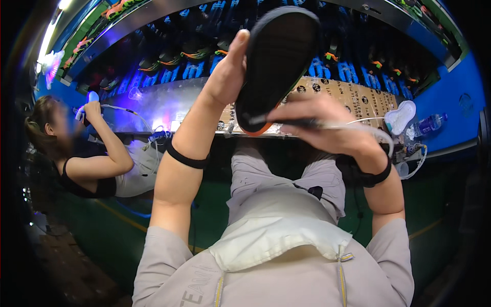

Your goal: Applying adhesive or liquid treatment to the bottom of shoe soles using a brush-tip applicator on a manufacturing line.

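One shoe [279, 56] is held up over the surface [365, 97], its black sole facing the wearer. The left hand [227, 77] grips its side, thumb showing, other fingers hidden behind. The right hand [327, 120], blurred, pinches a pen-like tool [296, 122] at the shoe's near, orange-edged end; whether the tip touches, I cannot tell. The step in hand seems to be tool work on that end; the next move probably calls for a steady shoe and a slack tube [381, 133].
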A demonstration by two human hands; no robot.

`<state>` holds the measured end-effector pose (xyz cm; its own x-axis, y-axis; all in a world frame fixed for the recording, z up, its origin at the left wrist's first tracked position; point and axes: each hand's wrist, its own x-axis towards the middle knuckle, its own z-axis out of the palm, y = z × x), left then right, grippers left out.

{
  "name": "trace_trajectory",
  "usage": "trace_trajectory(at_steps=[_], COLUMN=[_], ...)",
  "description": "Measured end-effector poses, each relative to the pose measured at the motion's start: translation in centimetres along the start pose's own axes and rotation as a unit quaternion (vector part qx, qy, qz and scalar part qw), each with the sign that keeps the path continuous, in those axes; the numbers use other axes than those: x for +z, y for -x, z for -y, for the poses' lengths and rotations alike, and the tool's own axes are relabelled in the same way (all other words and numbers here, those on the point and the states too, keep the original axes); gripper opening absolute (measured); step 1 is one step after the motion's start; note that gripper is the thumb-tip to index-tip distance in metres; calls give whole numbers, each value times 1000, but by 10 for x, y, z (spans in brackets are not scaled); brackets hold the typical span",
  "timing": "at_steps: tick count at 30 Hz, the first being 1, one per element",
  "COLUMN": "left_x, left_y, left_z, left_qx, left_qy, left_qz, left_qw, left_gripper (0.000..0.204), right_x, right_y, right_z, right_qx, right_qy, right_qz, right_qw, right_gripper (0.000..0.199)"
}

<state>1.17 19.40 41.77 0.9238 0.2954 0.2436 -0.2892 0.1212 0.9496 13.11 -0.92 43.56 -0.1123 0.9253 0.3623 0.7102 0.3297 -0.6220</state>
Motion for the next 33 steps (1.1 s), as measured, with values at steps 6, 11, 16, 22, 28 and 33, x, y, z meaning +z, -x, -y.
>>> trace_trajectory(at_steps=[6, 11, 16, 22, 28, 33], left_x=[-4, 8, 16, 4, -71, -94], left_y=[-23, -32, -33, -26, 22, 129], left_z=[9, -7, -23, -16, 54, 116], left_qx=[-81, -154, -230, -226, -6, -82], left_qy=[-108, -253, -310, -345, 230, 393], left_qz=[16, 39, 65, 9, -104, -79], left_qw=[991, 954, 920, 911, 968, 912], left_gripper=[76, 82, 85, 86, 85, 96], right_x=[-14, -4, -9, -7, 2, 24], right_y=[2, -1, -5, 2, 36, 62], right_z=[-4, -6, -3, -7, -30, -60], right_qx=[-11, -32, -3, -22, 75, 187], right_qy=[-89, 42, -8, -86, -155, -261], right_qz=[65, 130, 96, 136, -92, -262], right_qw=[994, 990, 995, 987, 981, 910], right_gripper=[25, 26, 27, 26, 21, 16])
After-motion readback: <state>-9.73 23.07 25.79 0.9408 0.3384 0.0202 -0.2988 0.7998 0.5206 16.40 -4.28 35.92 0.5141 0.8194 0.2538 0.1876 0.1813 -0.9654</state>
